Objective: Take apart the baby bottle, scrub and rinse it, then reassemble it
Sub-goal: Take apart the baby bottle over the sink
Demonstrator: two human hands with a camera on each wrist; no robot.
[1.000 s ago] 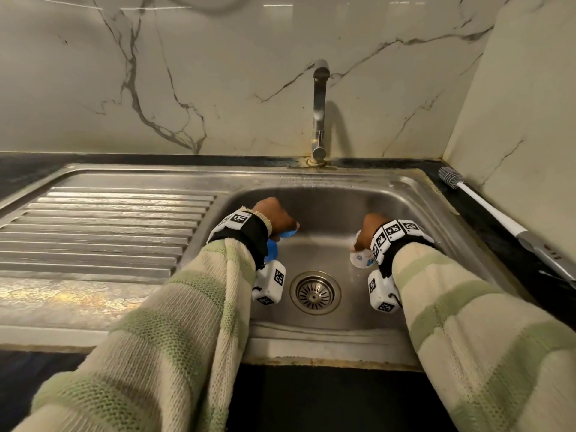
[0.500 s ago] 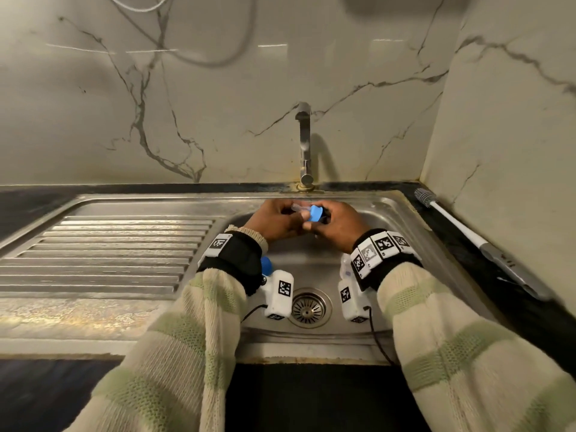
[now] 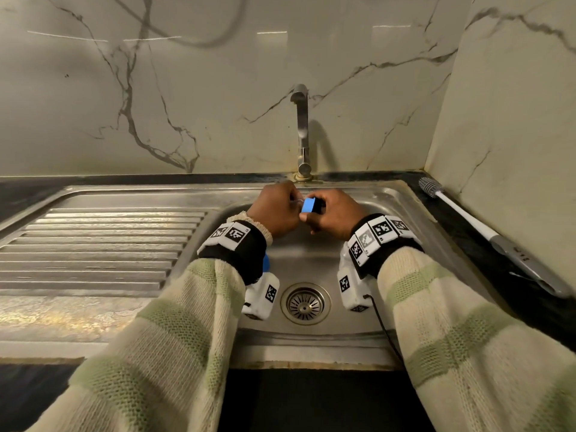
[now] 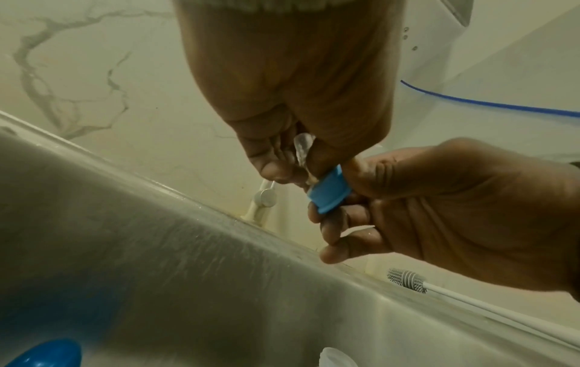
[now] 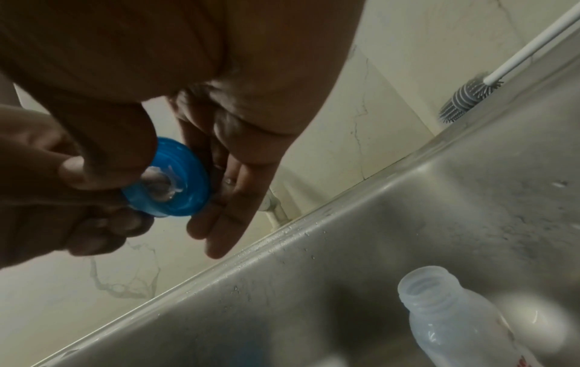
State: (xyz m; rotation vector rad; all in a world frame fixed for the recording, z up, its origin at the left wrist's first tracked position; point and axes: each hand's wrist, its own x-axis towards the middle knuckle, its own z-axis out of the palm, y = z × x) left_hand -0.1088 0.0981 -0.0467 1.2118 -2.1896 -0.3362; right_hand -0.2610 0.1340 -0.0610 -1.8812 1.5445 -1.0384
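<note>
Our left hand (image 3: pixel 276 210) pinches the clear teat (image 4: pixel 303 151); our right hand (image 3: pixel 335 213) grips the blue collar ring (image 3: pixel 308 205) around it. Only the right wrist view shows the open bottle (image 5: pixel 452 315) lying in the sink (image 3: pixel 314 263).

Both arms are stretched forward and the hands are brought together just in front of the base of the tap (image 3: pixel 303 169), above the far side of the sink basin (image 3: pixel 318 260). The left hand (image 3: pixel 274 210) is held knuckles-up, and a clear silicone teat (image 4: pixel 303 151) is pinched between its thumb and curled fingers. The right hand (image 3: pixel 335 213) is met fingertip to fingertip with the left; a blue collar ring (image 3: pixel 308 205) is held between its thumb and fingers. Both forearms are covered by cream and green striped knitted sleeves, and a black band with white marker blocks is worn at each wrist.
</note>
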